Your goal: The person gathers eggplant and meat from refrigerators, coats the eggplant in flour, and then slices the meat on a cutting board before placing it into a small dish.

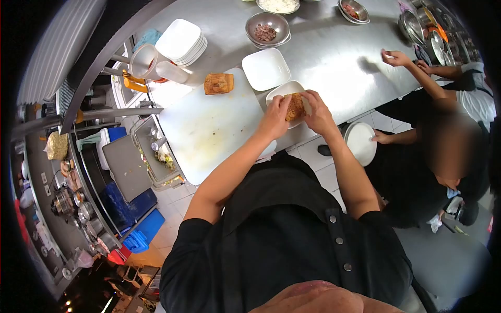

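My left hand [275,117] and my right hand [318,116] hold a browned, crusty piece of food [296,107] between their fingers. It looks like fried or toasted bread. Beneath it is a white dish [277,94] near the table's front edge, partly covered by my hands. A second white square dish [266,69] sits just behind. On the white cutting board [209,135] to the left rests a browned block of thick toast [218,83], with crumbs and stains around the board's middle.
Stacked white plates [179,40] and a clear plastic container [143,61] stand at the back left. Metal bowls of chopped food [267,28] line the back. A grey bin with scraps [156,151] is at the left. At right, a person holds white plates [361,143].
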Tool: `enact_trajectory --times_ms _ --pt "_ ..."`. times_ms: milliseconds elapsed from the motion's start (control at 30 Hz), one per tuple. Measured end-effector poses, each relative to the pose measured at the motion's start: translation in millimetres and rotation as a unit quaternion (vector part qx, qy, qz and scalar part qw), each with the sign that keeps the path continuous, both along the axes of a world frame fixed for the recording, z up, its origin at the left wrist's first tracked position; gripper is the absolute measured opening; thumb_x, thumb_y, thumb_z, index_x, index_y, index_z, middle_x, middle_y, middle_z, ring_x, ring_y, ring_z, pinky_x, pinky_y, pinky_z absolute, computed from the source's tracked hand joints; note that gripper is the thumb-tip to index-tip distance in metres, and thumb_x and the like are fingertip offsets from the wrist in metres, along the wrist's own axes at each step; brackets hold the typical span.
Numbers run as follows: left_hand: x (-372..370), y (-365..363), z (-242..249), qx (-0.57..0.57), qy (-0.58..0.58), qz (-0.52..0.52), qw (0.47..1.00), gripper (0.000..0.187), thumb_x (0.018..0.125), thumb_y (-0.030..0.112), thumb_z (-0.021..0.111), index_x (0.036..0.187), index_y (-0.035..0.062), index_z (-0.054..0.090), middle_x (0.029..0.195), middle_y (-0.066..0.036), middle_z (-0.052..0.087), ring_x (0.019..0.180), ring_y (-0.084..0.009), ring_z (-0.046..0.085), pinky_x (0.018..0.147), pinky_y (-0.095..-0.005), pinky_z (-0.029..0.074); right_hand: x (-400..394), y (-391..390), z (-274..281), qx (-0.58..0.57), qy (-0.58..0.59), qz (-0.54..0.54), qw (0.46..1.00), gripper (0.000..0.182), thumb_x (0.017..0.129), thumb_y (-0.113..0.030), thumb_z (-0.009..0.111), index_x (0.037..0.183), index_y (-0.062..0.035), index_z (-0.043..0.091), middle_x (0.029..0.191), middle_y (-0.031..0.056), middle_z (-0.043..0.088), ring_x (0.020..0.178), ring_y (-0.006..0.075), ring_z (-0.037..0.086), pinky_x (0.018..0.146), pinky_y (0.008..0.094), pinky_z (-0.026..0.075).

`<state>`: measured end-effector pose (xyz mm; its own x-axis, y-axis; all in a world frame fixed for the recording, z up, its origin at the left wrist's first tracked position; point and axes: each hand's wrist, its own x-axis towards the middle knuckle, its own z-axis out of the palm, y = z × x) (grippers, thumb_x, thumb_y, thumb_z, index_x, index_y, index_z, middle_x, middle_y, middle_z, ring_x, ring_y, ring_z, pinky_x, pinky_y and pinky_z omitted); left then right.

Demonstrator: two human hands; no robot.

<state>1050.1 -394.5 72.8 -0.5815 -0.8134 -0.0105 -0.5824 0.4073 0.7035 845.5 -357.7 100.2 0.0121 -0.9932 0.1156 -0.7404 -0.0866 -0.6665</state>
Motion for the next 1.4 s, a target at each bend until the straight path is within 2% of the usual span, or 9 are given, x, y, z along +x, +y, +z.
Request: enact_trajectory --times_ms 100,267,700,800,900,967,1067,1167,1400 --pt "6.3 -3.1 23.3 0.047 0.031 0.004 0.998 0.085 0.079 0.006 0.081 0.154 0.0071 0.042 0.146 -0.021 0.044 0.134 -0.0423 0.052 0.112 -0.0476 0.048 -9.0 -1.3 -7.8 0.126 0.02 -0.155 0.98 0.054 0.081 0.005 0.062 0.134 -0.0061 0.062 0.13 0.0239 0.063 0.114 0.0432 0.066 0.1 0.0475 0.056" --pt "16.7 -3.8 51.1 0.04 0.014 0.066 0.997 0.079 0.084 0.014 0.08 0.154 0.0072 0.043 0.149 -0.018 0.045 0.135 -0.0388 0.053 0.111 -0.0468 0.049 -32.5 -14.1 -68.2 0.265 -0.231 -0.207 0.913 0.027 0.095 -0.006 0.059 0.119 0.0013 0.069 0.09 0.0173 0.074 0.064 0.0266 0.074 0.049 0.0374 0.061" --pt "142.2 37.6 64.2 0.066 0.009 0.283 0.957 0.067 0.087 0.008 0.08 0.148 0.0065 0.053 0.145 -0.015 0.053 0.12 -0.0287 0.065 0.097 -0.0412 0.057 -224.2 -46.6 -118.3 0.155 -0.157 -0.344 0.913 0.036 0.088 -0.011 0.062 0.121 -0.0033 0.075 0.079 0.0143 0.075 0.055 0.0221 0.07 0.047 0.0369 0.056" --pt "167.8 48.4 68.8 0.079 0.014 0.328 0.941 0.065 0.088 0.01 0.079 0.147 0.0049 0.052 0.145 -0.014 0.054 0.12 -0.0315 0.065 0.098 -0.0439 0.055 -204.2 -50.7 -76.5 0.053 0.172 -0.447 0.876 0.035 0.09 -0.017 0.065 0.121 -0.0025 0.075 0.094 0.0219 0.077 0.082 0.036 0.075 0.075 0.0436 0.06" --pt "190.3 58.5 76.0 0.081 0.023 0.359 0.929 0.062 0.088 0.01 0.079 0.145 0.0047 0.055 0.142 -0.014 0.056 0.119 -0.0308 0.065 0.098 -0.0432 0.055 -125.1 -69.4 -36.4 -0.168 0.197 -0.41 0.875 0.036 0.092 -0.022 0.068 0.121 -0.0018 0.074 0.107 0.0233 0.076 0.097 0.0391 0.073 0.088 0.0452 0.057" --pt "201.8 66.1 79.0 0.071 0.026 0.368 0.927 0.06 0.088 0.01 0.079 0.144 0.0045 0.056 0.14 -0.015 0.058 0.118 -0.031 0.065 0.098 -0.0427 0.055 -36.3 -93.7 -9.6 -0.031 0.072 -0.236 0.969 0.035 0.092 -0.02 0.073 0.121 -0.0014 0.073 0.112 0.022 0.074 0.097 0.0379 0.073 0.086 0.0452 0.058" --pt "219.6 79.6 80.8 0.061 0.042 0.371 0.926 0.057 0.088 0.01 0.079 0.141 0.004 0.059 0.135 -0.016 0.061 0.116 -0.0314 0.066 0.098 -0.0422 0.055 113.0 -117.6 19.5 -0.067 -0.053 0.037 0.996 0.033 0.087 -0.013 0.079 0.116 0.0013 0.073 0.111 0.0207 0.073 0.096 0.037 0.072 0.084 0.0447 0.059" --pt "244.6 92.5 82.7 0.054 0.061 0.38 0.921 0.055 0.088 0.01 0.079 0.139 0.0035 0.06 0.13 -0.016 0.064 0.111 -0.0308 0.068 0.096 -0.0417 0.056 208.4 -164.5 8.3 -0.038 0.03 0.046 0.998 0.048 0.088 -0.032 0.079 0.122 0.0016 0.07 0.111 0.0228 0.071 0.106 0.0407 0.069 0.094 0.0493 0.056" --pt "343.7 118.0 77.5 -0.014 0.09 0.463 0.882 0.051 0.087 0.006 0.08 0.136 0.0051 0.064 0.129 -0.013 0.066 0.105 -0.0254 0.071 0.086 -0.0369 0.059 261.7 -177.2 7.4 0.088 0.099 0.131 0.983 0.047 0.08 -0.022 0.078 0.124 -0.0091 0.07 0.122 0.0176 0.068 0.117 0.04 0.063 0.1 0.0524 0.051"
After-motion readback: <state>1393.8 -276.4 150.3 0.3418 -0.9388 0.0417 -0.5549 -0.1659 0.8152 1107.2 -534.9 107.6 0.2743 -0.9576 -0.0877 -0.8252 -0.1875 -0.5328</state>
